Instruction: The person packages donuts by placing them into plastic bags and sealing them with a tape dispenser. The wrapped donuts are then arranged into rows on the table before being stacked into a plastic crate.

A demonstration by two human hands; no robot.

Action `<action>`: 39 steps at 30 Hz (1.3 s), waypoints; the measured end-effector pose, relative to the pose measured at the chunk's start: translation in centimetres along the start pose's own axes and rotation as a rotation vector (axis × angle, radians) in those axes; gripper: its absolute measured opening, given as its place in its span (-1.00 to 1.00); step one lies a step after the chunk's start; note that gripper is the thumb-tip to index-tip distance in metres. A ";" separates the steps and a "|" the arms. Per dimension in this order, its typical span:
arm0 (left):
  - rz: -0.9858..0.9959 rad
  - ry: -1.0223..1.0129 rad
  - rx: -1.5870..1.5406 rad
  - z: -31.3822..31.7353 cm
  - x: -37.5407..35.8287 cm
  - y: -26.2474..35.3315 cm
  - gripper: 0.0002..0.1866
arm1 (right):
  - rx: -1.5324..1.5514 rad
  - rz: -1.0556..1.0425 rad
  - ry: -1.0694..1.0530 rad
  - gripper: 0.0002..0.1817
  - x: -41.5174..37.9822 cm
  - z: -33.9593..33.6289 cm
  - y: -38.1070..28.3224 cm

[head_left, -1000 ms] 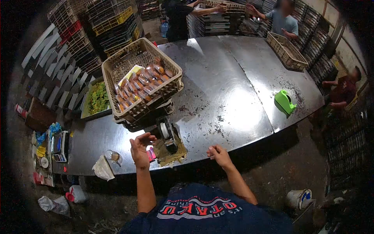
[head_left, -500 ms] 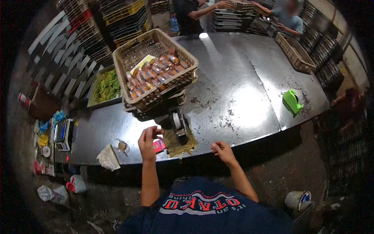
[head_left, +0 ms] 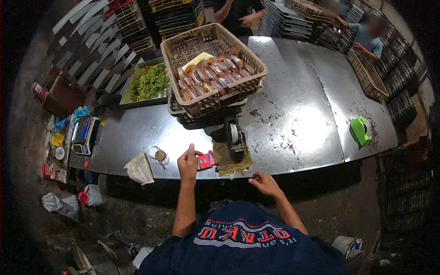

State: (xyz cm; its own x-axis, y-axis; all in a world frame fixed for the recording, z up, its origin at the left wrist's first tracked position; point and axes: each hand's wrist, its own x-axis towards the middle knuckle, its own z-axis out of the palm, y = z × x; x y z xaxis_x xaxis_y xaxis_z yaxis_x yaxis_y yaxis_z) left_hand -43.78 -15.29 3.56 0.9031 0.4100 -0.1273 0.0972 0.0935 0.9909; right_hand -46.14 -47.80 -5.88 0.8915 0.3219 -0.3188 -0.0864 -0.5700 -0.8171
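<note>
My left hand (head_left: 188, 163) hovers at the table's near edge, beside a small red and pink box (head_left: 206, 160); its index finger points up and nothing shows in it. Right of the box, a black tape dispenser with a white roll (head_left: 234, 134) stands on a brown cloth (head_left: 223, 161). My right hand (head_left: 266, 184) is just off the table edge, right of the cloth, its fingers curled; what they hold, if anything, is too small to tell. Behind the dispenser, a beige crate (head_left: 229, 97) holds many wrapped brown items (head_left: 211, 75) and a yellowish card.
A tray of green leaves (head_left: 151, 82) is behind left. A glass (head_left: 158, 156), a white cloth (head_left: 139, 168) and a scale (head_left: 85, 135) lie left. A green dispenser (head_left: 360, 131) and an empty crate (head_left: 368, 75) sit right. Two people are across the metal table (head_left: 293, 78).
The view has shifted, so the table and crate appear farther right. My left index finger is now raised. The person across the table has drawn their hands in from the stacked trays.
</note>
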 end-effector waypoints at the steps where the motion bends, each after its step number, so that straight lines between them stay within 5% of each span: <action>1: -0.022 -0.014 -0.035 0.1 0.1 -0.1 -0.55 | -0.020 0.012 -0.031 -0.38 0.0 0.2 -0.1; 6: -0.080 -0.101 0.039 0.5 0.8 -0.8 -0.72 | -0.082 0.067 -0.073 -0.34 0.5 1.3 -0.8; 17: -0.157 -0.387 0.099 -0.2 0.5 0.4 -0.72 | -0.196 0.037 -0.144 -0.31 2.4 4.4 -2.0; 21: -0.160 -0.470 0.101 -0.5 0.0 0.1 -0.70 | -0.333 -0.127 -0.124 -0.30 4.1 6.1 2.3; 24: -0.192 -0.537 0.130 -0.6 -0.4 0.4 -0.67 | -0.338 0.037 -0.316 -0.29 4.1 5.8 4.3; 27: -0.198 -0.575 0.173 -0.5 -0.4 0.4 -0.66 | 0.121 0.450 -0.369 -0.44 3.3 7.4 10.3; 33: -0.196 -0.606 0.234 -0.3 -0.5 0.2 -0.65 | 0.573 0.721 0.120 -0.55 -2.6 12.5 31.0; 37: -0.203 -0.608 0.325 -0.7 -0.5 -1.8 -0.62 | 0.645 1.152 0.268 -0.62 -6.3 13.6 35.9; 39: -0.150 -0.586 0.423 -0.8 -0.5 -2.5 -0.57 | -0.389 0.393 0.163 -0.64 -8.5 13.8 36.6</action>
State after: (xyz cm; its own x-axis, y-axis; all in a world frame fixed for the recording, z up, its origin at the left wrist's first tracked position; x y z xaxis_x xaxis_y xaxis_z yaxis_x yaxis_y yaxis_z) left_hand -44.82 -15.01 1.11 0.9312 -0.1423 -0.3355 0.2834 -0.2961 0.9121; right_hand -62.97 -60.93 -39.68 0.8850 -0.0732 -0.4598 -0.2827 -0.8692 -0.4056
